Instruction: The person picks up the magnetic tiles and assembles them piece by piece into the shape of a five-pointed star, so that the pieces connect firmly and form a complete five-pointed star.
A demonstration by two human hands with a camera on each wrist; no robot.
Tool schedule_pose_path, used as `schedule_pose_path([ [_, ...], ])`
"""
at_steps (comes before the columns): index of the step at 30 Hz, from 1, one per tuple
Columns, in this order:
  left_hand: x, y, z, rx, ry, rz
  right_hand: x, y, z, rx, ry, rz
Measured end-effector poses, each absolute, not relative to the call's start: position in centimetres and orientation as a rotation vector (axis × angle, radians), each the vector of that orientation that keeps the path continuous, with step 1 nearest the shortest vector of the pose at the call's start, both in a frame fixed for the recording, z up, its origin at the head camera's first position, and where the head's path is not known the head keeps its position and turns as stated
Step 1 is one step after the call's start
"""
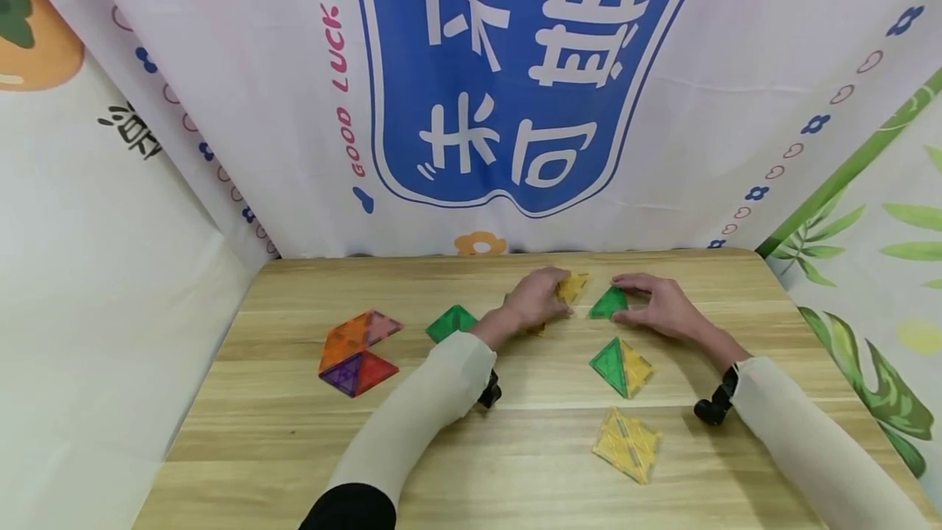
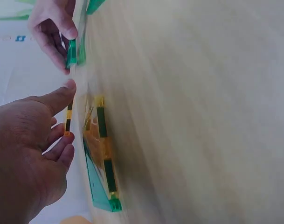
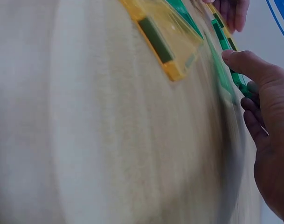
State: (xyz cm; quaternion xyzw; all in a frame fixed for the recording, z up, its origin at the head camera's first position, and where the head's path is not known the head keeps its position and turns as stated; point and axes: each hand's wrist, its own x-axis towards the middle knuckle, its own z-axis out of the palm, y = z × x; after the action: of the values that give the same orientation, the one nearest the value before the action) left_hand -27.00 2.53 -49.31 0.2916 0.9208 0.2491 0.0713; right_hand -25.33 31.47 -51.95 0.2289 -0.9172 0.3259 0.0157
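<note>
At the back of the table my left hand (image 1: 531, 303) pinches a see-through yellow triangular magnetic tile (image 1: 572, 286) between thumb and fingers. To its right, my right hand (image 1: 660, 309) holds a green triangular magnetic tile (image 1: 607, 303) by its edges. The two tiles face each other with a small gap between them. In the left wrist view the held yellow tile (image 2: 68, 116) shows edge-on, close over the table. My right thumb presses the edge of the green tile (image 3: 229, 63) in the right wrist view. Beneath my left hand, a yellow and green pair (image 2: 102, 154) is partly hidden from the head view.
A green-and-yellow pair (image 1: 621, 367) and a joined yellow shape (image 1: 628, 445) lie nearer on the wooden table (image 1: 515, 464). Left of my left forearm is a green tile (image 1: 450, 322). Farther left sits an orange, pink, purple and red group (image 1: 356, 352). A printed cloth (image 1: 294, 211) hangs behind.
</note>
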Motion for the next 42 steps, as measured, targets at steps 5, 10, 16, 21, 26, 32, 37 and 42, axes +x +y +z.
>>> schedule_pose_path([
  [5,-26.2,3.0,-49.5,0.885,2.734,0.722,-24.6,31.2,-51.9,0.76,-2.846,1.022],
  [10,-26.0,3.3,-49.8,0.909,2.729,0.688,-24.2,30.9,-51.9,0.797,-2.849,1.01],
  [16,-25.9,3.6,-49.9,0.925,2.744,0.669,-24.3,30.5,-51.9,0.774,-2.906,0.988],
  [21,-25.8,3.7,-49.9,0.928,2.764,0.636,-24.2,30.1,-51.9,0.769,-2.938,0.964],
  [26,-25.9,3.8,-50.0,0.927,2.774,0.61,-24.2,29.8,-51.9,0.78,-2.924,0.956],
  [32,-26.0,3.7,-50.2,0.933,2.786,0.596,-24.1,29.5,-51.9,0.797,-2.908,0.935],
  [37,-26.0,3.5,-50.2,0.942,2.79,0.602,-24.2,29.2,-52.0,0.793,-2.907,0.947],
  [42,-25.8,3.5,-49.9,0.958,2.774,0.608,-24.0,29.1,-51.7,0.77,-2.92,0.953],
])
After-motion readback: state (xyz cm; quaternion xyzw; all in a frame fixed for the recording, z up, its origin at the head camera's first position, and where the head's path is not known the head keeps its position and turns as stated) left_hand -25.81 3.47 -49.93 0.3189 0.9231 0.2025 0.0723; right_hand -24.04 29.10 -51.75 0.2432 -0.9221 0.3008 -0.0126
